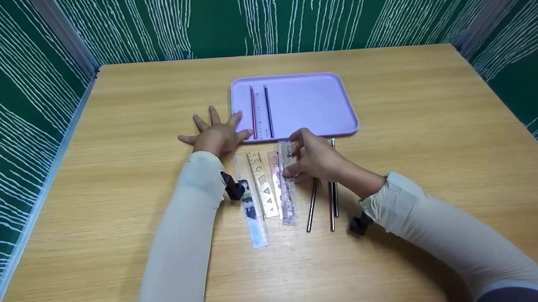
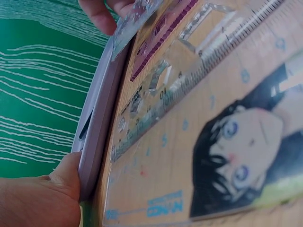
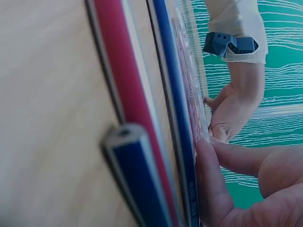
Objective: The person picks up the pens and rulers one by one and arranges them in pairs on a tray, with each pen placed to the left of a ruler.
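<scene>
My right hand (image 1: 317,155) pinches a clear patterned ruler (image 1: 288,204) by its edge, fingers near its far end, just below the tray. With fingers spread, my left hand (image 1: 218,134) rests at the near left corner of the purple tray (image 1: 312,108). Left of the held ruler lie a pinkish ruler (image 1: 273,162), a clear stencil ruler (image 1: 265,192) and a ruler with a cartoon figure (image 1: 256,226). On the tray, a red pencil (image 1: 253,111), a clear ruler (image 1: 261,117) and a dark blue pencil (image 1: 268,112) stand side by side.
Right of the rulers, by my right hand, lie a dark pencil (image 1: 312,208), a red pencil (image 1: 331,212) and a blue pencil (image 1: 335,198). Green walls with white streaks border the wooden table (image 1: 408,117) at the back and sides.
</scene>
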`<state>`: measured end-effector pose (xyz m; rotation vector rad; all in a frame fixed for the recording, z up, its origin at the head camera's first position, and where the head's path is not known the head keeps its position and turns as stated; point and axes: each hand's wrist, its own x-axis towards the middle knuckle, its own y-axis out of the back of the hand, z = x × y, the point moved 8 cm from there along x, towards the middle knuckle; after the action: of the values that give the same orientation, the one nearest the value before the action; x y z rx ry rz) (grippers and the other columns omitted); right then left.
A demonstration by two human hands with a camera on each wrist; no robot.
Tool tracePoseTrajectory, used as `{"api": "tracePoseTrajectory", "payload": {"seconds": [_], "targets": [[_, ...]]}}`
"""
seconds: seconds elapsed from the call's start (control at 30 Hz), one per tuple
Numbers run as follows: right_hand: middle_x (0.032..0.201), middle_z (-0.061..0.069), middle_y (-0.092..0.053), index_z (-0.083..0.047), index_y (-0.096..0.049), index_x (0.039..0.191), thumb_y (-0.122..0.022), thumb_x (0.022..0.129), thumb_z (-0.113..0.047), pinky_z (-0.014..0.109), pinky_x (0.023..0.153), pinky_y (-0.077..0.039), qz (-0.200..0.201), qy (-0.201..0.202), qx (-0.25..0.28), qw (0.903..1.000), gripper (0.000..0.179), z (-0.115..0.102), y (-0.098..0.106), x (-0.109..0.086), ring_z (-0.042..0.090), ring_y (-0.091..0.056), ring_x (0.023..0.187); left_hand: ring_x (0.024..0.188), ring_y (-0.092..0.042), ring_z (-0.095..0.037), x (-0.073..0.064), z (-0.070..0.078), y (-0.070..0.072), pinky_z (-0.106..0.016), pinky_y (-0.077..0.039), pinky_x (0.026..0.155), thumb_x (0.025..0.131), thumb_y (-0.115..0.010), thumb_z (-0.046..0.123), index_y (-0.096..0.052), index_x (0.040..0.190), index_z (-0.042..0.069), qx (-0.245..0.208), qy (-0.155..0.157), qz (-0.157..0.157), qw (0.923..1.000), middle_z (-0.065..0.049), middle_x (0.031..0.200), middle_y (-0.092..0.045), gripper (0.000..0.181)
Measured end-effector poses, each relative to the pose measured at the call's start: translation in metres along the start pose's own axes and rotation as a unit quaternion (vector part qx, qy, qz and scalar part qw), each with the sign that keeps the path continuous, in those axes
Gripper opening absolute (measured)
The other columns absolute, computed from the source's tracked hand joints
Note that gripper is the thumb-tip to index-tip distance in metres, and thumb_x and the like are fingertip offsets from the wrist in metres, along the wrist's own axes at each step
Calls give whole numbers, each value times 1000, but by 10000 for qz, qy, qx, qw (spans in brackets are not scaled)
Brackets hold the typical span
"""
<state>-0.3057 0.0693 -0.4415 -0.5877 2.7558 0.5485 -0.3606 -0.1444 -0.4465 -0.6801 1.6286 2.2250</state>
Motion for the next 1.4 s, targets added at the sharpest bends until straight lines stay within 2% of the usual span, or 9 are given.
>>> {"api": "tracePoseTrajectory", "payload": {"seconds": [0.2,0.37,0.53,0.7,0.87,1.1,1.3,1.4], "targets": [[125,16,-50,-5,-38,145,-80,76,13,42,74,-65,-46,-54,165,9998,83,3,-1,-1,32,-71,94,145,33,-55,0,1,0,-93,9,94,98,-33,74,8,156,57,81,12,-34,10000,-8,164,37,73],[120,16,-53,-4,-38,146,-78,80,12,44,75,-65,-115,-113,357,9992,79,5,-2,-2,30,-72,92,145,33,-54,0,1,0,-93,10,95,98,-34,75,7,157,57,49,12,-6,10000,-8,165,36,74],[110,14,-57,-2,-39,143,-75,86,7,43,74,-65,-192,-160,495,9985,68,7,-2,-2,25,-71,83,145,32,-55,0,0,1,-93,10,94,98,-34,74,7,157,57,47,-21,27,10000,-8,164,36,73],[112,14,-58,-1,-41,141,-70,91,5,42,72,-65,-343,-198,532,9978,58,9,-3,-1,23,-69,77,145,32,-55,0,1,2,-93,9,94,98,-34,74,6,157,56,35,-34,30,10000,-9,165,36,74],[118,16,-57,-6,-39,141,-64,97,0,44,72,-65,-526,-190,612,9966,51,12,-4,-1,24,-66,81,145,33,-55,0,1,1,-93,10,95,98,-33,75,7,157,56,54,-9,-18,10000,-8,164,37,74],[125,18,-57,-13,-34,147,-60,102,-10,44,70,-65,-684,-184,555,9959,52,11,-5,-4,28,-68,80,145,34,-53,0,0,2,-92,12,95,98,-34,73,6,157,57,-39,-12,-15,10000,-7,164,38,73],[125,18,-59,-18,-31,149,-54,105,-14,36,61,-63,-794,-321,911,9921,50,13,-4,-7,23,-64,72,144,36,-52,1,0,1,-92,14,95,98,-36,73,6,157,57,-126,0,-63,9999,-7,163,39,73],[123,18,-61,-20,-31,149,-55,103,-14,36,61,-62,-795,-398,1044,9905,52,14,-3,-8,22,-65,73,144,36,-52,1,0,0,-92,14,95,98,-36,73,6,156,57,-145,14,-90,9999,-6,163,39,73]]}}
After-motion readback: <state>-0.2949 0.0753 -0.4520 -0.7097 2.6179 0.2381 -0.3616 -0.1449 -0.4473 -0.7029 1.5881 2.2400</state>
